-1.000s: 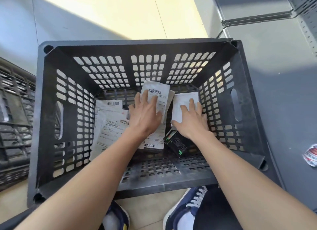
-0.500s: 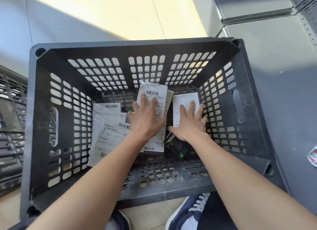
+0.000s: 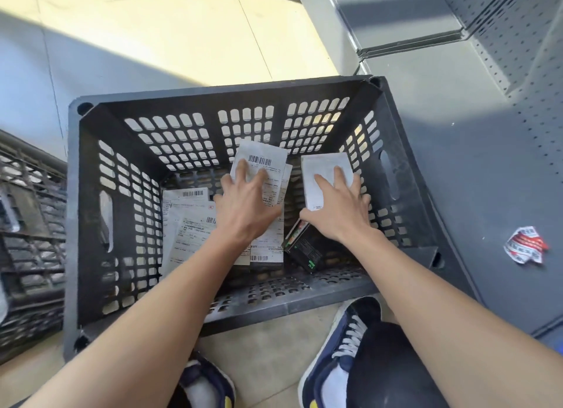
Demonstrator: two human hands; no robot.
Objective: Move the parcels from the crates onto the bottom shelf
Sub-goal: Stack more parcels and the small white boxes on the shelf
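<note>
A black slotted crate [image 3: 213, 92] stands on the floor in front of me with several parcels inside. My left hand [image 3: 243, 206] holds a white parcel with a barcode label [image 3: 265, 154], fingers spread over its top. My right hand [image 3: 338, 212] grips a plain white parcel [image 3: 323, 163], thumb at its lower edge and fingers over its right side. A small black box [image 3: 304, 249] lies under my right wrist. More labelled parcels [image 3: 185, 224] lie flat at the crate's left. The grey bottom shelf [image 3: 457, 163] is just right of the crate.
A crumpled red-and-white sticker [image 3: 524, 246] lies on the shelf. Another black crate [image 3: 27, 224] sits at the left edge. My shoes [image 3: 344, 340] are close to the crate's near wall. A perforated shelf back panel [image 3: 518, 42] rises at the upper right.
Both hands have moved up and away from me inside the crate, and the two white parcels have risen with them. My view has pulled back, showing more shelf.
</note>
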